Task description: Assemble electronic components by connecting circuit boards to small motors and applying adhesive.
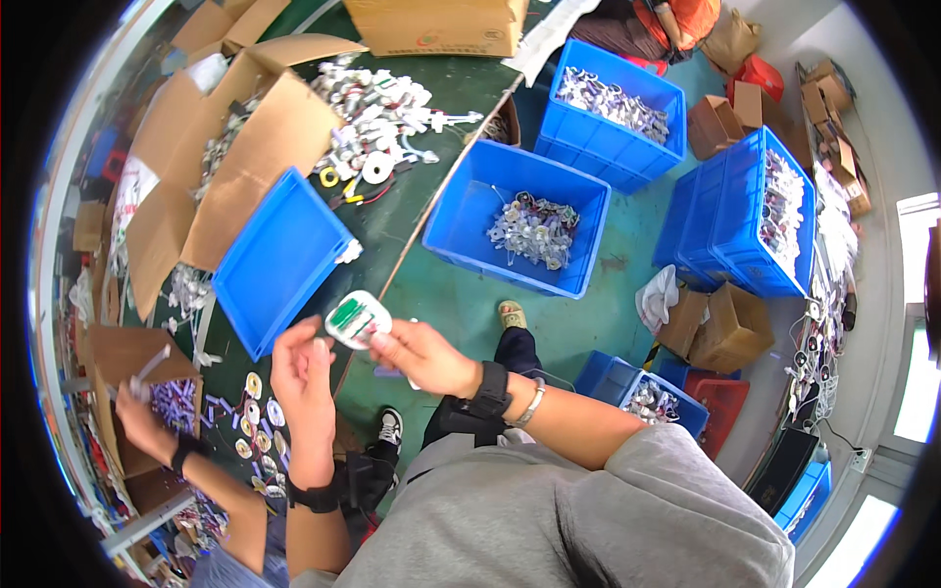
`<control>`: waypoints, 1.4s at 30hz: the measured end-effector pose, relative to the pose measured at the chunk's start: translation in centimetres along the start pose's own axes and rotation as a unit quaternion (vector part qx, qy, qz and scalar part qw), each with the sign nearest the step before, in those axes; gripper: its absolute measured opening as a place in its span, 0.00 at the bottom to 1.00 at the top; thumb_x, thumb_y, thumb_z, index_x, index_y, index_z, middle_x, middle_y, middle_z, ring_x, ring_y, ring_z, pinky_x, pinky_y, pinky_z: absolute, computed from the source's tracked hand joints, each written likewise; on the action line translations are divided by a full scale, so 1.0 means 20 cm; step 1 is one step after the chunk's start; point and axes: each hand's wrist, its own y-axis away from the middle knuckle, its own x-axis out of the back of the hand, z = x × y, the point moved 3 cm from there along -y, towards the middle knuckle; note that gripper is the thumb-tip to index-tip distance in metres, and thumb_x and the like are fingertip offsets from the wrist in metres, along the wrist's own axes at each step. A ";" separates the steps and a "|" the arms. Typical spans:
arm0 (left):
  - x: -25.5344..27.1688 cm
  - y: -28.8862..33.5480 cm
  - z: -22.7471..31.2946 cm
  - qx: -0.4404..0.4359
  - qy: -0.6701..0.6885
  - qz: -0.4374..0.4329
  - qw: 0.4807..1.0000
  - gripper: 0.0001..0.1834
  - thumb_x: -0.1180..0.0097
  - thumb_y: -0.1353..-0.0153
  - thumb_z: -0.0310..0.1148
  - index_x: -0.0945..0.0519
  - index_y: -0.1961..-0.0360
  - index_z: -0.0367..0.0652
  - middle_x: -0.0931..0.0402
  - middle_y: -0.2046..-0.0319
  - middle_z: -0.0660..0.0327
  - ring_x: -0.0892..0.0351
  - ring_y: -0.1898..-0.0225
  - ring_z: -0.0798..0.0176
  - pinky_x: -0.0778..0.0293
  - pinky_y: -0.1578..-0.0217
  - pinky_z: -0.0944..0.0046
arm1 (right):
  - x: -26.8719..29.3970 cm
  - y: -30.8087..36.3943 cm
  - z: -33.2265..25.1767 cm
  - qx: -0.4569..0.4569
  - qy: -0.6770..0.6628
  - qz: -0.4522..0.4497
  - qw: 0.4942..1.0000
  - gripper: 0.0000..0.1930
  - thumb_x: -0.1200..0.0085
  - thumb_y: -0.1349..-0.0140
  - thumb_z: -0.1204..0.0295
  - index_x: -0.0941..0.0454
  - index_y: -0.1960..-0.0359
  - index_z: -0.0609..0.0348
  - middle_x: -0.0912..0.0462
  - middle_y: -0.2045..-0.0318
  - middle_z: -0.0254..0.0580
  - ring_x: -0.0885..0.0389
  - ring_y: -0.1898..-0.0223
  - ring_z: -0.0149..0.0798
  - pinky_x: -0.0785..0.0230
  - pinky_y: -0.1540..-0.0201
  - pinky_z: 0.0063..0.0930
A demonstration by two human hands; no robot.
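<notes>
In front of me my right hand (pixel 420 355) pinches the lower right edge of a white rounded-square plastic housing (pixel 334 334). A green circuit board (pixel 350 316) shows on its upturned face, with small reddish parts near my thumb. Palm up, my left hand (pixel 302 372) is just left of the housing, its fingers stretched out and no object visible in them. Whether its fingertips touch the housing I cannot tell. Part of a pale thing shows beneath my right hand, too covered to name. An empty-looking blue tray (pixel 279 257) lies tilted beyond my left hand.
Small white electronic parts (pixel 377 113) are heaped on the dark green table, beside an open cardboard box (pixel 260 122). A blue bin (pixel 456 211) with wired parts stands on the floor; more stacked bins (pixel 720 211) are right. At lower left, a co-worker's hand (pixel 142 421) reaches over a box of purple cylinders (pixel 174 404).
</notes>
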 end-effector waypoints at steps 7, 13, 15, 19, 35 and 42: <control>-0.37 0.12 -0.31 0.092 -0.072 -0.001 0.993 0.10 0.54 0.44 0.27 0.32 0.60 0.37 0.31 0.61 0.60 0.28 0.67 0.71 0.31 0.69 0.74 | 0.83 -0.03 -0.08 0.058 0.020 0.294 0.954 0.13 0.62 0.37 0.66 0.29 0.68 0.63 0.33 0.82 0.27 0.38 0.79 0.20 0.42 0.76 0.15; -0.77 0.04 -0.47 0.058 -0.318 -0.174 0.930 0.09 0.47 0.51 0.25 0.28 0.66 0.36 0.27 0.75 0.56 0.25 0.73 0.65 0.30 0.71 0.70 | 1.56 -0.27 0.23 0.028 0.113 0.419 0.900 0.13 0.60 0.38 0.66 0.28 0.71 0.63 0.32 0.84 0.29 0.37 0.80 0.22 0.44 0.77 0.17; -0.85 -0.01 -0.53 0.105 -0.317 -0.179 0.925 0.09 0.46 0.51 0.25 0.27 0.67 0.35 0.26 0.76 0.56 0.25 0.74 0.65 0.30 0.72 0.70 | 1.82 -0.35 0.40 0.043 0.060 0.435 0.897 0.13 0.60 0.38 0.64 0.28 0.72 0.61 0.32 0.85 0.29 0.36 0.81 0.23 0.43 0.78 0.17; -0.88 -0.01 -0.82 0.102 -0.360 -0.213 0.903 0.07 0.46 0.50 0.27 0.26 0.71 0.34 0.26 0.80 0.55 0.25 0.77 0.65 0.30 0.73 0.69 | 2.24 -0.49 0.77 -0.036 0.089 0.471 0.877 0.15 0.59 0.39 0.61 0.29 0.74 0.61 0.31 0.86 0.30 0.35 0.83 0.23 0.42 0.80 0.19; -0.67 0.45 -1.78 0.538 -0.157 -0.194 0.805 0.11 0.57 0.42 0.37 0.28 0.68 0.39 0.26 0.75 0.57 0.27 0.77 0.65 0.31 0.77 0.69 | 3.41 -0.70 1.98 -0.162 -0.020 0.555 0.816 0.22 0.59 0.41 0.54 0.29 0.79 0.63 0.28 0.89 0.38 0.32 0.88 0.30 0.41 0.83 0.24; -1.00 -0.01 -1.46 0.333 -0.330 -0.334 0.818 0.09 0.57 0.44 0.32 0.28 0.66 0.40 0.27 0.72 0.54 0.27 0.74 0.60 0.32 0.74 0.63 | 3.40 -0.53 1.90 -0.292 0.333 0.513 0.735 0.23 0.54 0.49 0.52 0.27 0.68 0.63 0.24 0.68 0.58 0.25 0.64 0.54 0.33 0.61 0.40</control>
